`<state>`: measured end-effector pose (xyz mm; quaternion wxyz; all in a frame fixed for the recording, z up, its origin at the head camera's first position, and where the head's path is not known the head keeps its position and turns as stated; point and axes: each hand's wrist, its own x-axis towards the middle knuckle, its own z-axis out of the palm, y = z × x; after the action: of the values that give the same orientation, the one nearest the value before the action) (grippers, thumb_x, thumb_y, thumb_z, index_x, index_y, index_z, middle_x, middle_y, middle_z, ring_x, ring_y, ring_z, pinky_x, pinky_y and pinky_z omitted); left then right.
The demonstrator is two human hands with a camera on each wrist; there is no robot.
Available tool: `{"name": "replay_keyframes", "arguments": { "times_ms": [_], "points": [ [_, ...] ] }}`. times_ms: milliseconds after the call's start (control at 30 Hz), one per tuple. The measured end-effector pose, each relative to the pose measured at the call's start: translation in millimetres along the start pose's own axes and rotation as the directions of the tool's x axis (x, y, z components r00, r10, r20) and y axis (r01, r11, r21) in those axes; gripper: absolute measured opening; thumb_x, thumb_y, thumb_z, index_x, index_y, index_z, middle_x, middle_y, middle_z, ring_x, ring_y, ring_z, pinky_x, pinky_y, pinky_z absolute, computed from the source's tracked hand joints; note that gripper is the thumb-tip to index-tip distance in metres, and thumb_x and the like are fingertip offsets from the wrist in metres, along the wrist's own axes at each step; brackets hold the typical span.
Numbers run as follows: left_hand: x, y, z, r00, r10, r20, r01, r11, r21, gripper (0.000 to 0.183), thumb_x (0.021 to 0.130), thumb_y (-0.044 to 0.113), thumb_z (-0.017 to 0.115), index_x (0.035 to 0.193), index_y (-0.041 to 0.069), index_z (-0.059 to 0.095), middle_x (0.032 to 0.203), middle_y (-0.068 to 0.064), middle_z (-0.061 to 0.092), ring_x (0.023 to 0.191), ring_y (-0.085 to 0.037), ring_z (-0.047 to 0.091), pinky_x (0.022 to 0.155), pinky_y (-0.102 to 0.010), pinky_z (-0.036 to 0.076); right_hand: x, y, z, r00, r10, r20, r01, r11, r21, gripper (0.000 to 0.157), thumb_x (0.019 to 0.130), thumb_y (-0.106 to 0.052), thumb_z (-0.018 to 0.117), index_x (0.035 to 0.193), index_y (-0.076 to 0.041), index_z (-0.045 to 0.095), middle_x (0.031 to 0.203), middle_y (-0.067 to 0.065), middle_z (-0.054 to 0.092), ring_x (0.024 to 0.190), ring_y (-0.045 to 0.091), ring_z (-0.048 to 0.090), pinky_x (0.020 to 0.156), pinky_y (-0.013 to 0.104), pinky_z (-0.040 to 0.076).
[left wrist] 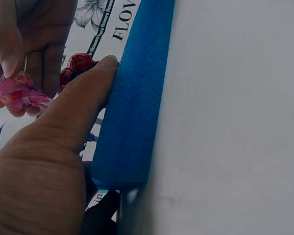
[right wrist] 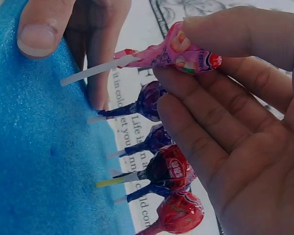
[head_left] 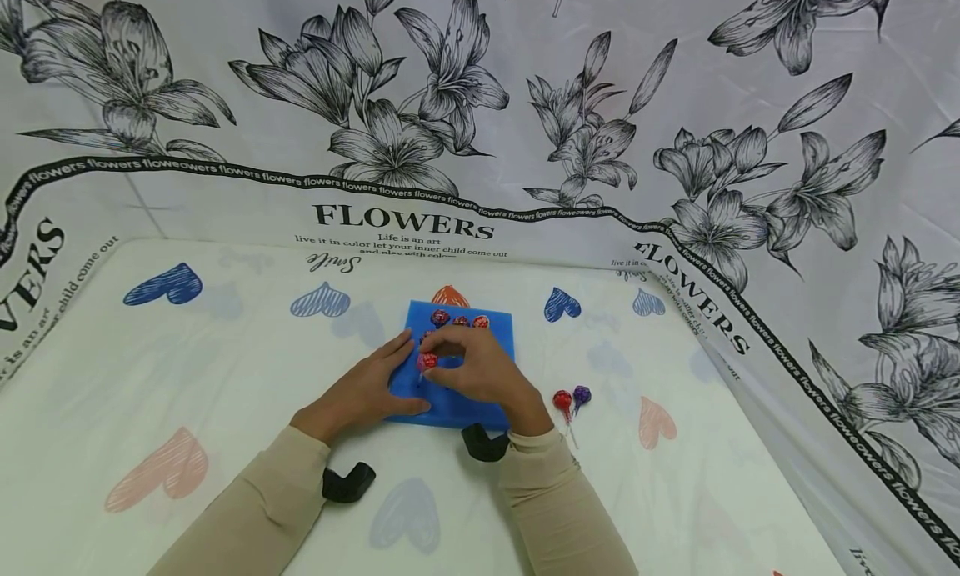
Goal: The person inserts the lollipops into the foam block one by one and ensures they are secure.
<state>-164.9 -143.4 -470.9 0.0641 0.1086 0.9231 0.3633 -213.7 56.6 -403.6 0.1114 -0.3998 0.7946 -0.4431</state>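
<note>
My right hand [head_left: 483, 372] pinches a pink-wrapped lollipop [right wrist: 188, 51] by its candy end, between thumb and fingers. Its white stick points down at a blue foam block [head_left: 457, 413]; whether the tip touches the foam I cannot tell. Along the block's left side lies my left hand [head_left: 367, 388], fingers extended and thumb resting on the foam near the front. Several wrapped lollipops stand with their sticks in the block, among them a red one [right wrist: 181, 213] and a dark purple one [right wrist: 151, 100]. My right hand partly hides them in the head view.
On the cloth right of the block lie a red lollipop [head_left: 562, 400] and a purple lollipop [head_left: 582, 395], close together. The table has a white cloth [head_left: 247, 376] with printed hearts. A flower-printed curtain [head_left: 510, 167] hangs behind it.
</note>
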Motion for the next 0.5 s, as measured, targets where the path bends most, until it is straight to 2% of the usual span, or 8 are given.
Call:
{"name": "replay_keyframes", "arguments": {
  "times_ms": [200, 400, 500],
  "points": [
    [-0.1, 0.1, -1.1, 1.0, 0.002, -0.002, -0.002, 1.0, 0.002, 0.11, 0.072, 0.064, 0.074, 0.153, 0.007, 0.027, 0.16, -0.006, 0.016, 0.14, -0.039, 0.023, 0.106, -0.057, 0.027, -0.7, -1.6, -1.4, 1.0, 0.0, 0.019, 0.001, 1.0, -0.013, 0.025, 0.085, -0.002, 0.074, 0.109, -0.001, 0.068, 0.103, -0.001, 0.067, 0.097, 0.008, 0.063, 0.092, 0.026, 0.047],
    [-0.7, 1.1, -1.1, 1.0, 0.001, -0.002, -0.001, 1.0, -0.002, 0.109, 0.072, 0.062, 0.075, 0.152, 0.007, 0.027, 0.16, -0.006, 0.016, 0.14, -0.04, 0.023, 0.106, -0.057, 0.027, -0.7, -2.6, -0.6, 1.0, -0.001, 0.027, 0.001, 1.0, -0.015, 0.025, 0.083, -0.002, 0.075, 0.108, -0.005, 0.069, 0.103, 0.001, 0.068, 0.099, 0.015, 0.065, 0.092, 0.03, 0.049],
    [-0.8, 1.1, -0.7, 1.0, 0.007, -0.003, -0.007, 1.0, 0.003, 0.109, 0.072, 0.063, 0.075, 0.152, 0.007, 0.028, 0.159, -0.006, 0.017, 0.14, -0.04, 0.023, 0.106, -0.058, 0.028, -1.4, -9.4, -1.0, 0.999, 0.007, 0.041, -0.007, 1.0, -0.013, 0.026, 0.084, 0.0, 0.074, 0.109, -0.001, 0.068, 0.105, 0.004, 0.068, 0.101, 0.019, 0.065, 0.093, 0.033, 0.048]
  ]
}}
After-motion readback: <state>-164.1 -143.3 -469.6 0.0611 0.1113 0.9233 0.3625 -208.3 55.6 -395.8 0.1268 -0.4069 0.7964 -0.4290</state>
